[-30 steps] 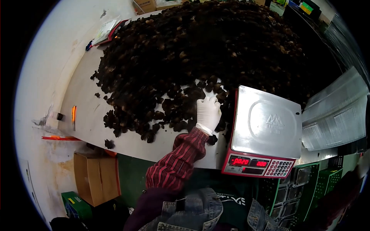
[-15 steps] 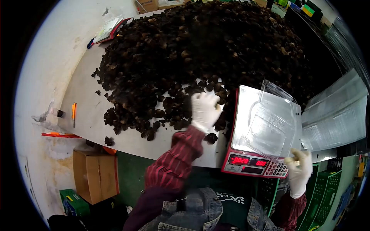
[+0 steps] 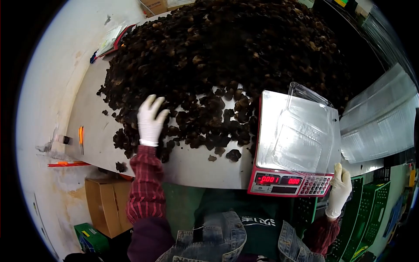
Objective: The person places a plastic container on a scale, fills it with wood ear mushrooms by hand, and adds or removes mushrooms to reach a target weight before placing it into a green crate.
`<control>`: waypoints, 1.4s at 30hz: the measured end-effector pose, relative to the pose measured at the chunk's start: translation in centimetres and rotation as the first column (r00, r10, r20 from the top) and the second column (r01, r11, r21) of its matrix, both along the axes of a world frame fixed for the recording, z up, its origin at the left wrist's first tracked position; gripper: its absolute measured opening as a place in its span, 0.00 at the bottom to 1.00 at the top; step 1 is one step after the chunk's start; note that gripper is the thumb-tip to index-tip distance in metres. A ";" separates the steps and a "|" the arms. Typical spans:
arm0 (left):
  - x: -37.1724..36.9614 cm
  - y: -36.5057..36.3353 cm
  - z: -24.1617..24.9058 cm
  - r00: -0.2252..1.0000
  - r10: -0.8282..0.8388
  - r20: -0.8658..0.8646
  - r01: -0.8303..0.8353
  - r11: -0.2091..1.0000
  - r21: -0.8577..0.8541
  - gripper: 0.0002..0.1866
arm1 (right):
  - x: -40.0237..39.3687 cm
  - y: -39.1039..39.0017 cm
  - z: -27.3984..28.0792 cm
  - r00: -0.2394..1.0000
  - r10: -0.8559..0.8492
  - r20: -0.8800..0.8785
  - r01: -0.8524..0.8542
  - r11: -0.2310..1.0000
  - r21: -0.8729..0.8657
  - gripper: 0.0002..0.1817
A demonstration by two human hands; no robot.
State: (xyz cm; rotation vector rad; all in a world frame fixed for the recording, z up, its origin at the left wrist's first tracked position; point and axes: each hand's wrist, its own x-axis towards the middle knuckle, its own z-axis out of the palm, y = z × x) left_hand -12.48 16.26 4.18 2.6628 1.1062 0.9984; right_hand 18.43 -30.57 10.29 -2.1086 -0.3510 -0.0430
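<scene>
My left hand, in a white glove, reaches over the left front part of a big heap of dark wood ear mushrooms. Its fingers are spread and no held thing shows in it. On the steel plate of a red digital scale lies a clear plastic tray. My right hand, also gloved, is at the scale's front right corner. Its fingers are closed at the tray's near edge, though the exact contact is hard to see. The scale's red display seems to read -0.001 and 0.00.
Stacked clear plastic trays stand right of the scale. An orange-handled tool lies on the metal table at left, with a clipboard farther back. A cardboard box and green crates sit below.
My left hand has swung left across the front of the heap, and its curled fingers have spread. My right hand has shifted slightly upward. The reading went from about -0.020 to -0.001.
</scene>
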 end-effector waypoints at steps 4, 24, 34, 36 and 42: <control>8.2 -3.0 -3.2 0.941 -0.337 -0.035 0.330 0.935 -0.133 0.30 | -0.6 1.5 0.6 0.999 -0.037 -0.026 0.035 0.998 -0.057 0.14; 13.2 -6.6 -4.1 0.892 -0.218 0.396 0.374 0.849 -0.375 0.11 | -1.4 4.1 1.0 0.969 0.003 -0.246 -0.010 1.000 -0.026 0.24; 22.9 -20.8 8.4 0.256 -0.965 -0.059 0.966 0.257 -0.012 0.14 | -1.5 6.3 1.5 0.926 0.081 -0.370 -0.049 0.994 0.098 0.19; 24.6 -21.8 5.8 0.170 -0.973 -0.159 0.985 0.166 0.040 0.15 | -1.3 6.5 1.1 0.934 0.081 -0.347 -0.065 0.996 0.059 0.19; 21.8 -21.1 9.4 0.247 -0.969 0.024 0.968 0.246 -0.053 0.23 | -0.8 6.2 0.8 0.924 0.143 -0.354 -0.097 0.985 0.146 0.19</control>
